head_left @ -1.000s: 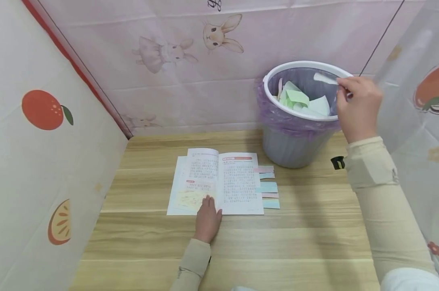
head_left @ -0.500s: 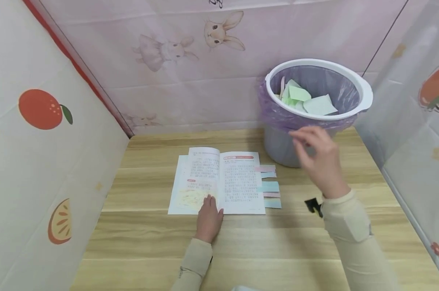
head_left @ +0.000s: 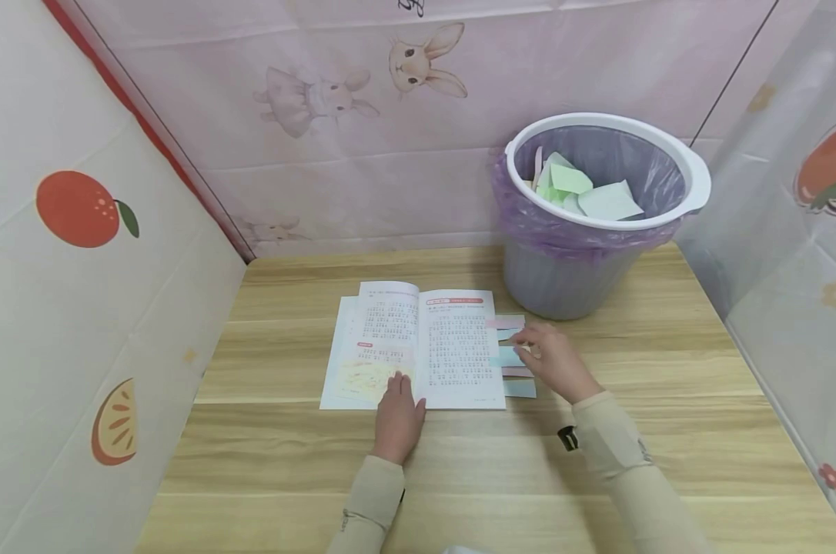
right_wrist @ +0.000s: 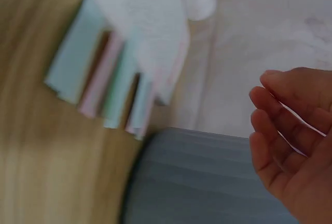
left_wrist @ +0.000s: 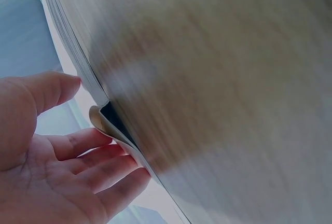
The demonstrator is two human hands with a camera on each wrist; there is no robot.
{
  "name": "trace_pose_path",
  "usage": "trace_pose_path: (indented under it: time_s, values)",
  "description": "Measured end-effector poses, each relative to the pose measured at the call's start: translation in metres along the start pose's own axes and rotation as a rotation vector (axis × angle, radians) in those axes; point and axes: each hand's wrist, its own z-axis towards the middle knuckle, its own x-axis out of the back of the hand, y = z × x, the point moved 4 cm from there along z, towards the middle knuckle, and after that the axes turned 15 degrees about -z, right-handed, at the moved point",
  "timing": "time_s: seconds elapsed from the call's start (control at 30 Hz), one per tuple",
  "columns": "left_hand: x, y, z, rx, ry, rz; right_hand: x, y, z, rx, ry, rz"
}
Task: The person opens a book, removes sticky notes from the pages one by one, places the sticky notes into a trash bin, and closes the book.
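An open book [head_left: 459, 354] with printed pages lies on the wooden table. My left hand [head_left: 396, 423] rests on its lower middle, fingers extended over the left page; the left wrist view shows those fingers [left_wrist: 116, 175] against the book's edge. Several pink and blue paper tabs [head_left: 520, 388] stick out from the right edge of the book. Over these tabs, in the head view, is my right hand [head_left: 560, 363]. Its fingers [right_wrist: 267, 130] are loosely bent with nothing visible between them, and look apart from the tabs [right_wrist: 78, 53] in the right wrist view.
A grey bin [head_left: 556, 281] with a white rim and purple liner stands behind and right of the book. Green, white and pink paper pieces [head_left: 570, 181] lie inside it. Printed fabric walls [head_left: 321, 192] enclose the table [head_left: 272, 454] at the back and sides.
My right hand has come from above the bin, where it held a pale strip of paper, down and left to the tabs. The strip is out of its fingers. My left hand has stayed put.
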Motion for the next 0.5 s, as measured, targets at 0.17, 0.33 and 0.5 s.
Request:
trace_pose_path:
  time_s: [0.17,0.33,0.5]
  values:
    - [0.001,0.001,0.000,0.011,-0.004,-0.001,-0.028,0.012,-0.001,0.015,-0.117,-0.114]
    - [0.002,0.001,0.000,0.017,-0.007,0.001,-0.046,0.022,-0.002,0.009,-0.174,-0.150]
    - [0.002,0.002,-0.001,0.008,-0.002,0.002,-0.057,0.028,-0.003,0.062,-0.130,-0.174]
